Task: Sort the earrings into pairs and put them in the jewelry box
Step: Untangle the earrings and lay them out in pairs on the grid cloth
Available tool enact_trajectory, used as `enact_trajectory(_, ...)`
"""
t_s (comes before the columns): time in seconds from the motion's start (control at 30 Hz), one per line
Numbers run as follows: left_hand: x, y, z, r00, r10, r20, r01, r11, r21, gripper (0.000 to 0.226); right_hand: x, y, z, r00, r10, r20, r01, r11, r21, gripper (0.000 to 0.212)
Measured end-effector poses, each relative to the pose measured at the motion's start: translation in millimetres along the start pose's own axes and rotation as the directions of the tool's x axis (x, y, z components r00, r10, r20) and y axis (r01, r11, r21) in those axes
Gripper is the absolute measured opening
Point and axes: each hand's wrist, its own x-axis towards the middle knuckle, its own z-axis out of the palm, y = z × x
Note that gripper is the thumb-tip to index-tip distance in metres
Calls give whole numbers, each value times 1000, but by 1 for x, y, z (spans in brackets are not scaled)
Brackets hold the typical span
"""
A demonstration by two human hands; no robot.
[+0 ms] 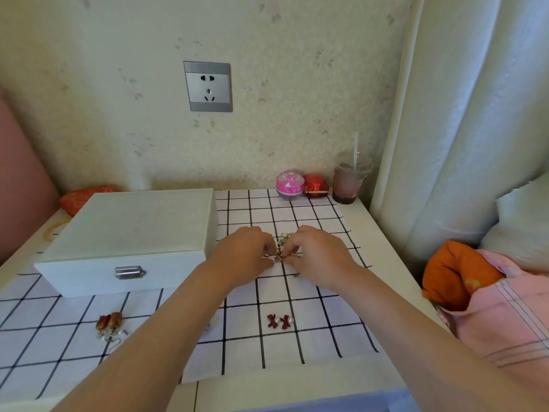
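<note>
A white jewelry box (130,233) with a metal clasp stands closed at the left of the checked cloth. My left hand (245,254) and my right hand (318,254) meet over a small heap of gold and pearl earrings (282,246) in the middle of the cloth, fingertips pinching pieces of it. Two dark red bow earrings (280,321) lie side by side nearer to me. A pair of amber-brown drop earrings with pearls (110,325) lies at the front left. A small silvery earring (298,275) shows under my right wrist.
At the back against the wall stand a pink round tin (290,184), a red case (316,185) and a plastic cup with a straw (350,181). A curtain (463,129) hangs at the right. Orange and pink fabric (475,289) lies beside the table's right edge.
</note>
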Motion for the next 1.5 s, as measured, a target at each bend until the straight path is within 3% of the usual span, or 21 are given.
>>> enact_trajectory(0.1,0,1,-7,998,19,-63,-24,997,-78,21,2,1,-6,995,101,-5,-98,978,184,4)
enact_trajectory(0.27,-3,5,-21,996,12,-92,-46,925,-377,18,4,-5,-14,981,193,-31,-146,827,543,5)
enact_trajectory(0.47,-5,4,-30,988,-94,-125,24,881,-473,6,7,-14,-14,981,193,26,-157,707,690,10)
enact_trajectory(0.53,-6,1,-31,985,-96,-140,41,935,-352,3,8,-12,-10,986,167,21,-146,783,604,13)
enact_trajectory(0.63,-10,0,-27,993,-54,-100,43,993,-107,2,9,-7,-2,996,85,-9,-82,975,207,15)
enact_trajectory(0.7,-13,3,-23,999,-39,-34,37,998,-47,5,9,-8,2,999,38,29,-39,999,16,13)
enact_trajectory(0.8,-16,8,-19,999,-5,50,4,1000,19,10,10,-10,5,1000,-9,27,12,996,-92,15)
enact_trajectory(1.0,-31,9,-10,990,47,136,-41,998,-41,8,9,-13,0,999,-31,-11,30,995,-93,12)
enact_trajectory(1.13,-40,8,-4,987,50,152,-42,998,-55,4,3,-14,-19,997,51,-63,-44,994,100,6)
enact_trajectory(1.37,-48,5,-4,987,31,155,-8,990,-143,20,-34,-11,-32,993,39,107,-51,992,117,4)
enact_trajectory(1.5,-49,12,-1,991,17,129,-7,997,-78,18,-50,-21,-22,988,15,152,-24,998,58,7)
